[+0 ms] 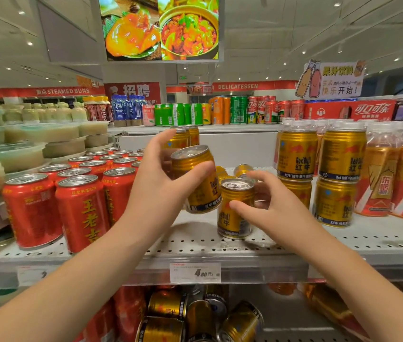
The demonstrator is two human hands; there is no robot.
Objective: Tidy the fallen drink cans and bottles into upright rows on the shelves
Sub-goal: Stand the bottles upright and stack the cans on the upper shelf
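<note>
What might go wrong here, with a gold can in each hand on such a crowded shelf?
1. The left hand holds the tilted gold can in the air, close to the upright gold can that the right hand holds; a bump might topple it.
2. The fallen cans just behind could roll if nudged.
3. The stacked gold cans stand two high near the right hand; a brush may bring them down.
</note>
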